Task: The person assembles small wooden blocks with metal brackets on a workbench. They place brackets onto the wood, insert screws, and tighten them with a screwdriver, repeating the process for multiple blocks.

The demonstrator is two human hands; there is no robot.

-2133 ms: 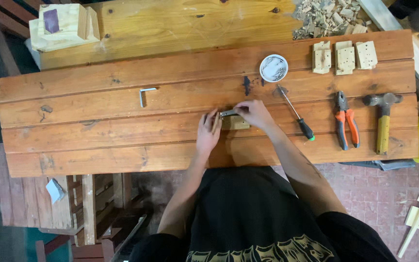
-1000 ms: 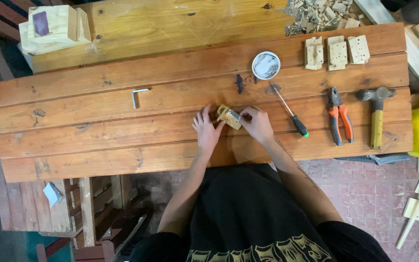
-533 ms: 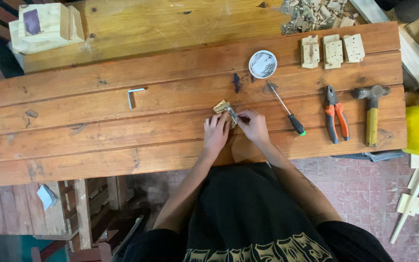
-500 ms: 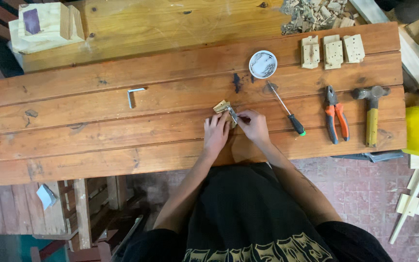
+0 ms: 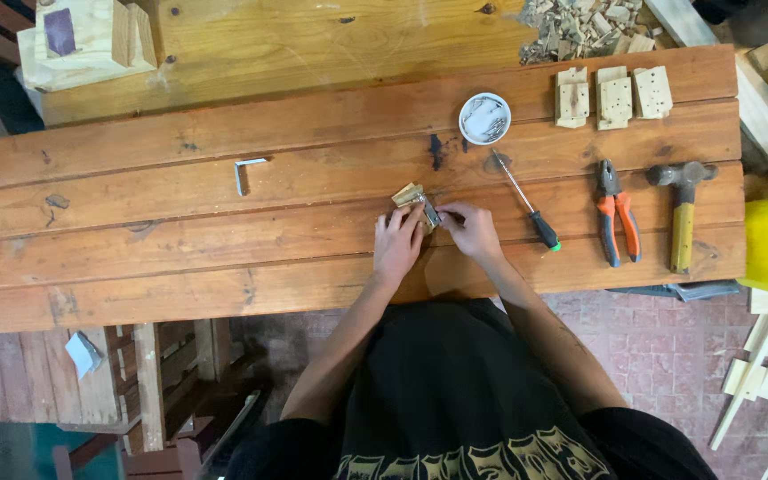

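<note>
Centrally, both hands pinch a small wooden block, bare planks stretching leftward.

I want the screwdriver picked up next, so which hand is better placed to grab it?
Right. The right hand lies nearer the screwdriver, which rests just to its right. The left hand sits on the far side of the small wooden block, steadying it.

- Workbench: long reddish-brown planks laid side by side, stained and scuffed.
- Second surface: paler yellow board behind it, knotted, touching the bench's far edge.
- Floor: reddish brick paving, worn.
- Pallet frame: slatted wood below the bench's left end.
- Light: even, soft shadows.
</note>
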